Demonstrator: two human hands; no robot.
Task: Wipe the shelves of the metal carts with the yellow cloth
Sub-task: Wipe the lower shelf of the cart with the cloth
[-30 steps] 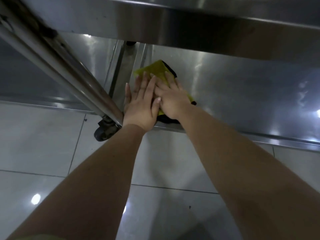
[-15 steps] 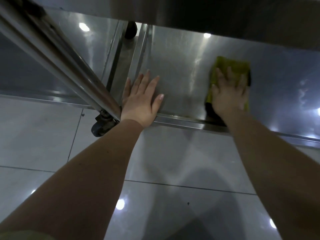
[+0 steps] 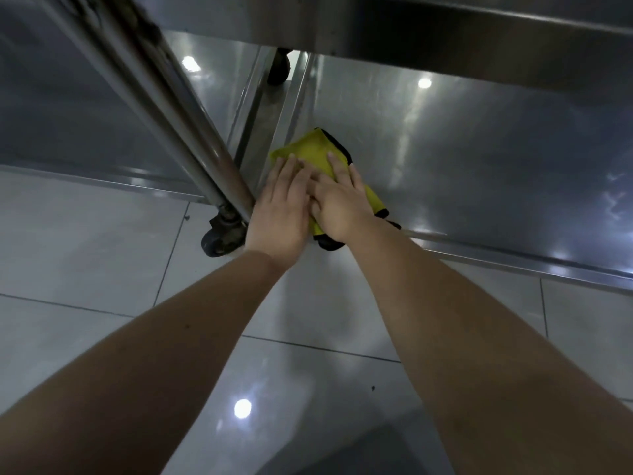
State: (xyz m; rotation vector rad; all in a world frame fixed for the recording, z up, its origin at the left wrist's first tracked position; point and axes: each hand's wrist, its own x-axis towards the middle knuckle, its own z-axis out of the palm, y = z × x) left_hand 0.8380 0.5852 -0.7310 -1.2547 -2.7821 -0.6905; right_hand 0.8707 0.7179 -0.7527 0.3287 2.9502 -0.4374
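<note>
Glossy pale tiled floor [image 3: 102,269] with ceiling lights bouncing off it, and just above it is the low bottom shelf of a stainless steel cart [image 3: 479,166], tucked under the upper shelf [image 3: 445,36]. The folded yellow cloth with black edging [image 3: 313,149] lies at that shelf's near-left corner, just beside the slanting steel upright post [image 3: 178,132] and near the black caster wheel [image 3: 221,236]. Its near end hangs a little over the front lip. Both hands are flat on it with straight fingers, gripping nothing. The left hand [image 3: 281,210] and right hand [image 3: 342,204] sit side by side and touching. Looks like mid-wipe on the bottom shelf to me. To do it well, I'd press evenly so the cloth doesn't bunch, work the corner and front lip where grime hides, then go in long overlapping passes toward the right. Can't tell through the glare what's clean. Mind knuckles on the post. The second cart's shelf [image 3: 85,114] on the left probably needs doing too.
</note>
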